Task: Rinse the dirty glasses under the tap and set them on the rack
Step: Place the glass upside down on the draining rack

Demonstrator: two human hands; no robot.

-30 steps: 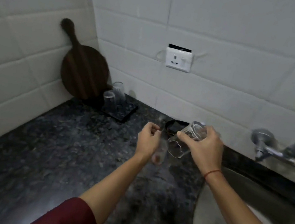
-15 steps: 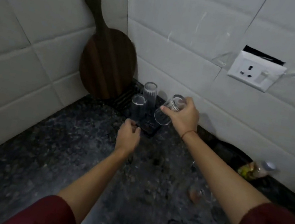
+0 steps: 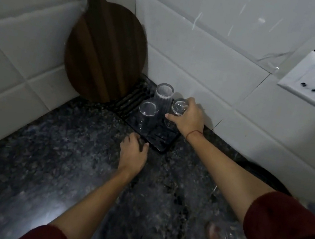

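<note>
Right hand [image 3: 188, 120] grips a third tumbler [image 3: 178, 108] on the rack [image 3: 161, 141] — two upturned glasses [image 3: 146, 113] beside its fingers; left hand [image 3: 133, 154] rests loose-fingered at the rack's edge — one stained glass [image 3: 218, 234] is left.

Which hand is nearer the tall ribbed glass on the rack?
Right. The right hand grips a short glass just right of the tall glass, almost touching it. The left hand rests at the rack's near edge, farther off.
</note>
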